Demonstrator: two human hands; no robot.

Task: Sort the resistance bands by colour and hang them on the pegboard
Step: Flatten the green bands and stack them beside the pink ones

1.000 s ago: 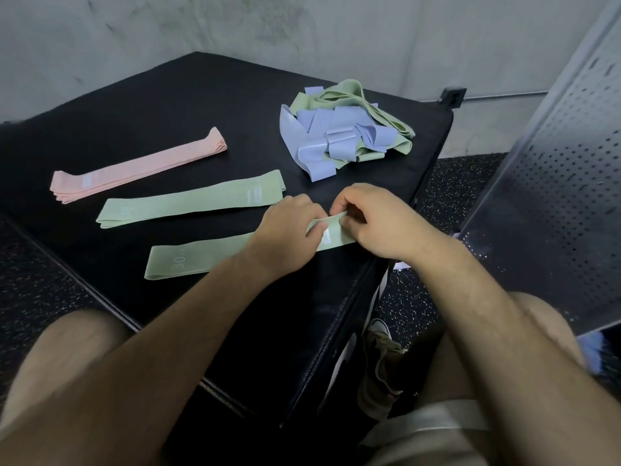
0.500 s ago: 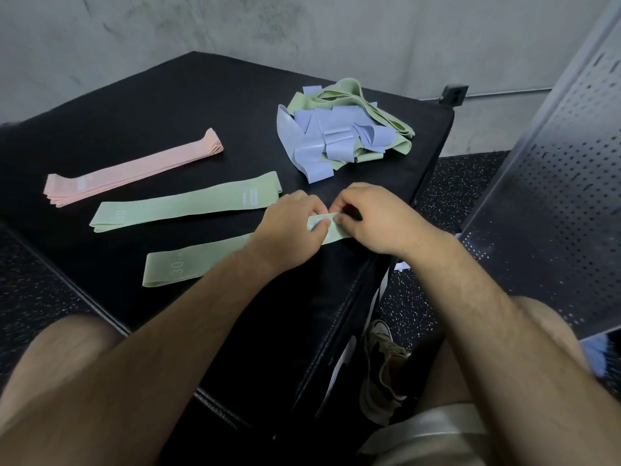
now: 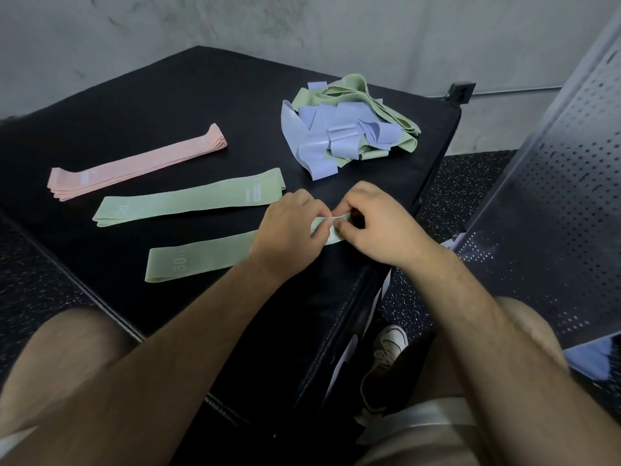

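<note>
A green band marked 30 lies flat on the black padded box. My left hand and my right hand both pinch its right end, which is lifted and creased between the fingertips. A second green band lies flat just behind it. Behind that one rests a stack of pink bands. A tangled pile of lilac and green bands sits at the box's far right. The perforated pegboard leans at the right edge of view.
The box's right edge drops to a speckled dark floor. My knees and a shoe are below the box's front corner. A grey wall stands behind, with a small black bracket on a pipe.
Both hands have shifted slightly and lifted the near green band's right end, pinching it into a narrow fold. The band was flatter under the fingers before.
</note>
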